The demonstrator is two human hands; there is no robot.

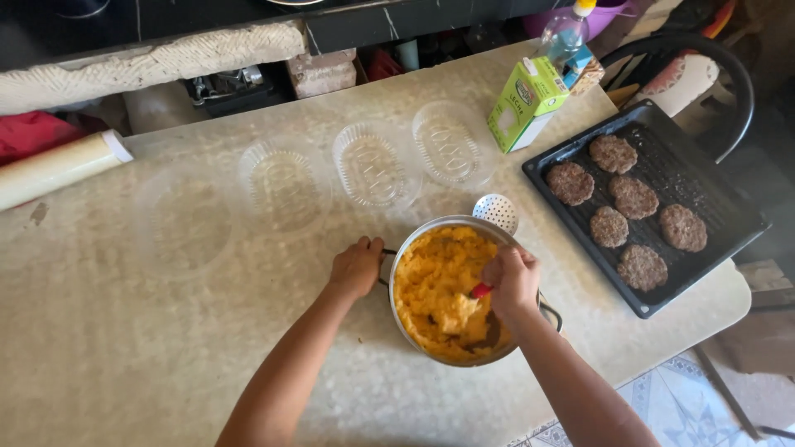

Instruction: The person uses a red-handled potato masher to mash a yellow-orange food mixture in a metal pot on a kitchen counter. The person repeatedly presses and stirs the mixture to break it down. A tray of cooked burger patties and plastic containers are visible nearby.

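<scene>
Pot [411, 248] of orange mash [439, 285], near centre of table [149, 348], is being steadied by left hand [356, 266] closed on its handle; red-handled utensil [481, 290] is being gripped in mash by right hand [513, 280]; patties tray [662, 170] at right

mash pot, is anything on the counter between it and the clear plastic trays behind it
Almost nothing: the pot sits just in front of the clear trays. Only the slotted skimmer leans at its far rim, right of the straight path. Counter between is bare.
</scene>
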